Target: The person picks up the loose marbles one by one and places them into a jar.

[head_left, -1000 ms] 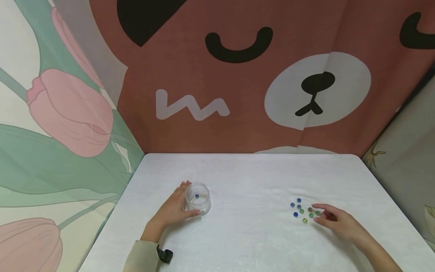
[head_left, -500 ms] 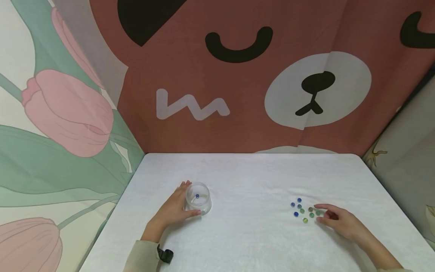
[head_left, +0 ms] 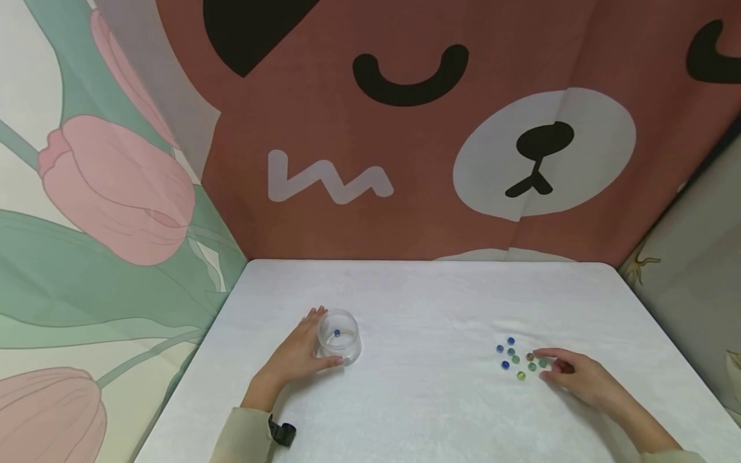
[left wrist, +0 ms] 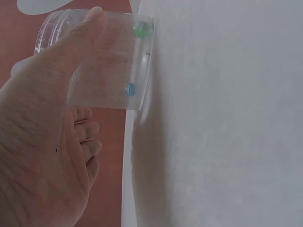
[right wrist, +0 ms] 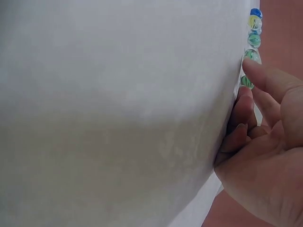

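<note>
My left hand (head_left: 298, 350) holds a clear plastic jar (head_left: 348, 352) upright on the white table, fingers behind it and thumb along its near side. In the left wrist view, a blue marble (left wrist: 130, 89) and a green marble (left wrist: 141, 29) lie at the bottom of the jar. At the right, my right hand (head_left: 581, 379) rests low on the cloth beside a loose group of glass marbles. Its thumb and index finger are spread around a green marble (head_left: 543, 363), with a gap on both sides; the other fingers curl under. A brownish marble (head_left: 530, 357) lies by the index fingertip.
Several blue marbles, such as the blue marble (head_left: 505, 364), and a yellow-green marble (head_left: 521, 375) lie left of the right hand. The white-covered table (head_left: 417, 405) ends at a bear-print curtain (head_left: 324, 225) behind; a tulip-print curtain (head_left: 116, 193) hangs at the left.
My right hand has drawn slightly rightward, off the near green marble, which now shows more fully between thumb and index finger. My left hand and the jar stay in place.
</note>
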### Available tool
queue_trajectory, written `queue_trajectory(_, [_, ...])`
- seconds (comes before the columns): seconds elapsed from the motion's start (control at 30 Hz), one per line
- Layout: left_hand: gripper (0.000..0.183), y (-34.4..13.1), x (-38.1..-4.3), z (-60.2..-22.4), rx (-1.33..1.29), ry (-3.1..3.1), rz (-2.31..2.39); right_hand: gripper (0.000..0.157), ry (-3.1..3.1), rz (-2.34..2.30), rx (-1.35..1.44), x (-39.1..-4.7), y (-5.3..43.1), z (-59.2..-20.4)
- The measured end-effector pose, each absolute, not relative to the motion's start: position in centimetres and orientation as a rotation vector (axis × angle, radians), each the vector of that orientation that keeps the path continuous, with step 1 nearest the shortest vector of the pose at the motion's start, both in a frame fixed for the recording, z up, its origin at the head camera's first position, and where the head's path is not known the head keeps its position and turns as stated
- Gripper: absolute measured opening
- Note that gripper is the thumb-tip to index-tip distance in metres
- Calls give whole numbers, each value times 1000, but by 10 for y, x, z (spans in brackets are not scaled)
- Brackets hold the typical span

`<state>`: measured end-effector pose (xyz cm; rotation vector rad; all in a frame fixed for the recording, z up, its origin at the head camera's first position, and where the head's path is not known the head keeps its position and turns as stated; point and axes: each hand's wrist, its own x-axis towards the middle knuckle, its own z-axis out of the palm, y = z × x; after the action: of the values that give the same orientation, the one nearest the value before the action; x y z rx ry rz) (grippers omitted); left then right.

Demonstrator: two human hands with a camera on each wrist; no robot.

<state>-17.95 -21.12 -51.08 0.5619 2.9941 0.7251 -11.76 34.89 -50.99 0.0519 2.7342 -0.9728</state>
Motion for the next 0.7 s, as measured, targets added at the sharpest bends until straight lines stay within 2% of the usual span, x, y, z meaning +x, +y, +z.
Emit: queue_trajectory(0.7, [114,-211,-178,-509,528,2968,731,32,2785,-887,133,-122,347,-507])
